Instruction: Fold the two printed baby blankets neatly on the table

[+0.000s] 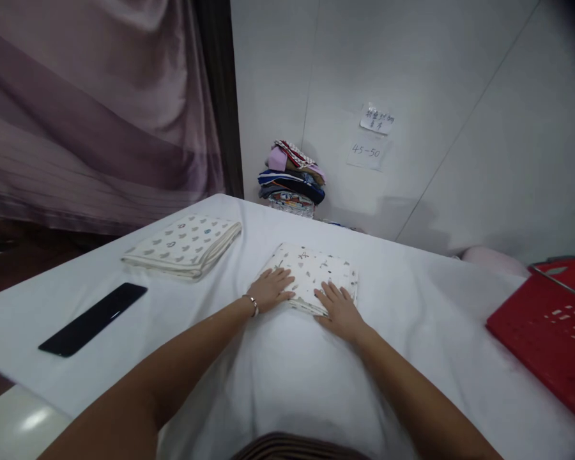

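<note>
A folded white cloth (311, 268) with a small grey and brown print lies in front of me on the white-covered table (388, 281). My left hand (270, 289) rests on its near left corner, palm down, fingers stretched out; a bracelet circles that wrist. On the near right part of the cloth lies my right hand (339, 310), flat with the fingers spread. Neither hand grips anything. To the left is a second, thicker folded cloth (184, 246), white with grey heart-like shapes and a pale border.
A black phone-like slab (93, 319) lies at the table's left. A red basket (551, 319) stands at the right edge. Beyond the far edge, a stack of folded fabrics (292, 182) leans near the wall with paper notes (365, 153). A mauve curtain (100, 115) hangs at left.
</note>
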The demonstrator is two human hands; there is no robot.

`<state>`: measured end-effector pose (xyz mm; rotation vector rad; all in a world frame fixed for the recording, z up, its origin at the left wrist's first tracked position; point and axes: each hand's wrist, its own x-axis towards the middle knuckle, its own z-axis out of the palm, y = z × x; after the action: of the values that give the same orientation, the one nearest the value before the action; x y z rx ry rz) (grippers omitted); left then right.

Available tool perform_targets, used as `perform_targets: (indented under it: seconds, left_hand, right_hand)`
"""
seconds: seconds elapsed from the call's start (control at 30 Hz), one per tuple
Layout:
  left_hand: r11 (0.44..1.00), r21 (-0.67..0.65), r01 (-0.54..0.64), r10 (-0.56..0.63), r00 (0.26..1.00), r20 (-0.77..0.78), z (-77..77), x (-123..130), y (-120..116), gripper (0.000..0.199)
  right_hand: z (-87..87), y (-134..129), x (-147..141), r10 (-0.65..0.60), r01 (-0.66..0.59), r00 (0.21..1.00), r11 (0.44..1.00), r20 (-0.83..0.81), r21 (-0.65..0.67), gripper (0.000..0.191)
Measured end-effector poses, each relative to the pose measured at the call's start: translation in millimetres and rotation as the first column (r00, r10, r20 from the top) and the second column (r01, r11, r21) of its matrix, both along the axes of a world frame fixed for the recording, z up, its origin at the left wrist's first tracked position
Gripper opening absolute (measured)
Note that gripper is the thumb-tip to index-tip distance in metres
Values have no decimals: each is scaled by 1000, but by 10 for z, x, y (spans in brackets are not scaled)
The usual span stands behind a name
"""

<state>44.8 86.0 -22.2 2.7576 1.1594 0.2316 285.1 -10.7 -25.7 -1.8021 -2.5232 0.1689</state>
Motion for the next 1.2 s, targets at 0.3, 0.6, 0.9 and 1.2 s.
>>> perform_targets:
  seconds: [0.3,0.6,0.9,1.2]
  left_hand:
    - [1000,-28,-6,5,1000,-22,16,7,-18,53]
    - [999,36,15,-13,998,-57,48,-114,38,51]
    - [965,263,13,-47,991,124,33,-438,-73,31]
    - [932,348,96,-170,968,187,91,-77,-282,16]
  right_hand:
    - [274,6,-55,-21,8,995,991,-93,-137,75]
    - [50,-72,-353,145,-146,983,989,-115,1,69]
    - [77,69,-259,-39,21,865,999,-501,-43,43]
    - [149,132,-252,17,48,864,992,-504,117,15]
